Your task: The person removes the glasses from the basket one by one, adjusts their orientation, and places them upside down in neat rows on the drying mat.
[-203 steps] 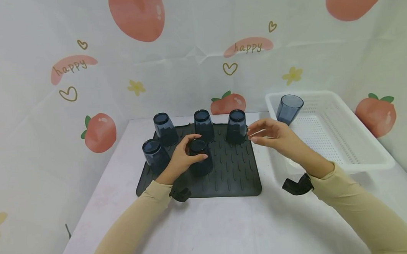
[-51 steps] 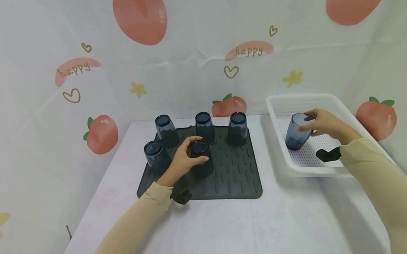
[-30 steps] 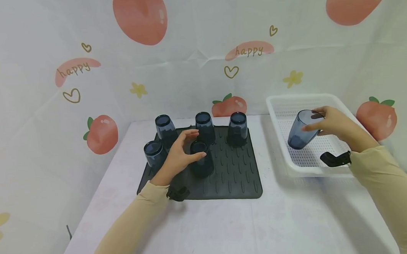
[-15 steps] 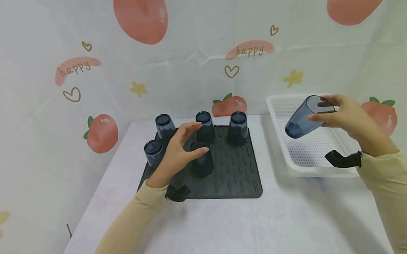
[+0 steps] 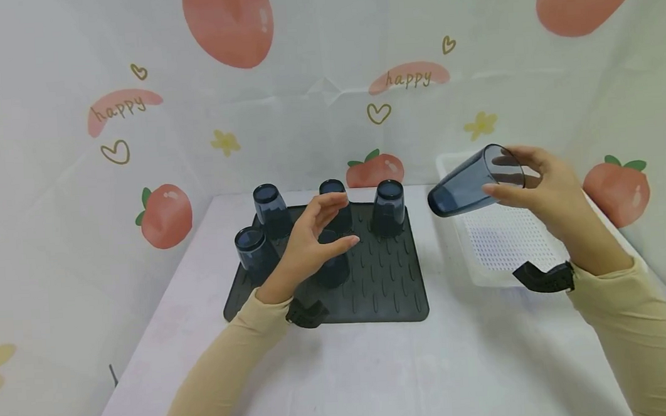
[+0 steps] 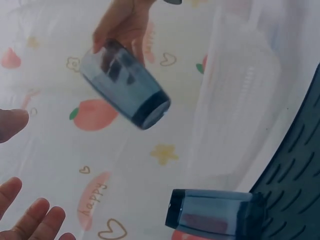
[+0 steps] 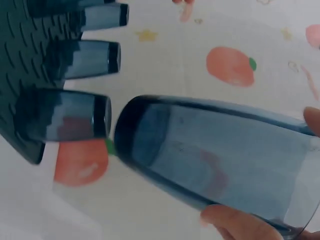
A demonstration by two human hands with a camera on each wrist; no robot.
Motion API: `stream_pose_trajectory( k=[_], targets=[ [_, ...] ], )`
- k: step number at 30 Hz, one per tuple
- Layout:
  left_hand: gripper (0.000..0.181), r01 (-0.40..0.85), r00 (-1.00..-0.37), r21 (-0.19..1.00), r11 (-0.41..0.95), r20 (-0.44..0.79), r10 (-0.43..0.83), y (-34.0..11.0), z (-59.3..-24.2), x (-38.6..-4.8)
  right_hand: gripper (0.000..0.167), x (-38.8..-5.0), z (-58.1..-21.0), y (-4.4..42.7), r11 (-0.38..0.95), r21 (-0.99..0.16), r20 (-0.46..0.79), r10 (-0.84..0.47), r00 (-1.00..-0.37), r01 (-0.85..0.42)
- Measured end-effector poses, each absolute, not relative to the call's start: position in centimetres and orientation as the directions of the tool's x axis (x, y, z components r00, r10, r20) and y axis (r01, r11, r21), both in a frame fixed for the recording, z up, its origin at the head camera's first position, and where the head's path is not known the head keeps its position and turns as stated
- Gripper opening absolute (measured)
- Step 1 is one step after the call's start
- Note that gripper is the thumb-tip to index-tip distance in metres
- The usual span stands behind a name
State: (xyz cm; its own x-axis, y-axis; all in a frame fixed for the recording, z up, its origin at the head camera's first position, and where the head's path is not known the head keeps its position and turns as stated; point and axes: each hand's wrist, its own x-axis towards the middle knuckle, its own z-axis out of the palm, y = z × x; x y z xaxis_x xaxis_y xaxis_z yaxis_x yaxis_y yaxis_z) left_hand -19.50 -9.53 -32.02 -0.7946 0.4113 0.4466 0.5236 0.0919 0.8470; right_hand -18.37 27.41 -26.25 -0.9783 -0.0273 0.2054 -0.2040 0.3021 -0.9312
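Note:
My right hand (image 5: 553, 196) grips a clear blue drinking glass (image 5: 467, 185) near its rim. That glass is held tilted, base to the left, above the left rim of the white basket. In the right wrist view the glass (image 7: 215, 155) fills much of the picture, thumb and fingers on opposite sides. My left hand (image 5: 312, 240) hovers with spread, curved fingers and holds nothing. Behind it an upside-down glass (image 5: 335, 273) on the dark drying mat (image 5: 391, 296) is partly hidden. A glass (image 5: 388, 210) stands upside down at the mat's back right corner.
More upside-down glasses stand on the mat: one at back left (image 5: 273, 212), one at front left (image 5: 256, 256), one at back middle (image 5: 342, 220) partly behind the left hand. The perforated white basket (image 5: 510, 239) sits right of the mat, against the patterned backdrop.
My right hand has gone from the back right glass to the basket, gripped the glass there, raised it and swung it left, tilting it. My left hand has come off the front middle glass.

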Motion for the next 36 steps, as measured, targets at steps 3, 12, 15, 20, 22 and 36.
stream_pose_trajectory(
  k=[3, 12, 15, 20, 22, 36],
  targets=[
    [0.066, 0.525, -0.786, 0.847, 0.081, 0.446, 0.428, -9.0, -32.1, -19.5, 0.068, -17.8, -26.5, 26.3, 0.167, -0.951, 0.257, -0.047, -0.965, -0.261],
    [0.071, 0.506, -0.749, 0.862, 0.021, 0.427, 0.506, -7.3, -32.6, -19.3, 0.057, -16.7, -27.8, 23.9, -0.139, -0.926, 0.368, -0.105, -0.924, -0.352],
    [0.074, 0.459, -0.746, 0.888, -0.027, 0.402, 0.531, -6.6, -32.6, -19.2, 0.055, -16.4, -28.2, 23.0, -0.213, -0.911, 0.383, -0.118, -0.916, -0.354],
    [0.08, 0.383, -0.751, 0.92, -0.083, 0.363, 0.552, -5.4, -32.9, -19.2, 0.055, -16.1, -28.9, 21.8, -0.263, -0.903, 0.386, -0.15, -0.91, -0.34],
    [0.08, 0.375, -0.755, 0.924, -0.076, 0.352, 0.554, -4.9, -32.9, -19.2, 0.056, -16.1, -29.2, 21.4, -0.251, -0.908, 0.38, -0.163, -0.911, -0.334],
    [0.073, 0.394, -0.781, 0.906, -0.157, 0.42, 0.462, -4.2, -33.9, -19.2, 0.053, -16.1, -30.2, 19.7, -0.379, -0.882, 0.38, -0.22, -0.899, -0.28]
  ],
)
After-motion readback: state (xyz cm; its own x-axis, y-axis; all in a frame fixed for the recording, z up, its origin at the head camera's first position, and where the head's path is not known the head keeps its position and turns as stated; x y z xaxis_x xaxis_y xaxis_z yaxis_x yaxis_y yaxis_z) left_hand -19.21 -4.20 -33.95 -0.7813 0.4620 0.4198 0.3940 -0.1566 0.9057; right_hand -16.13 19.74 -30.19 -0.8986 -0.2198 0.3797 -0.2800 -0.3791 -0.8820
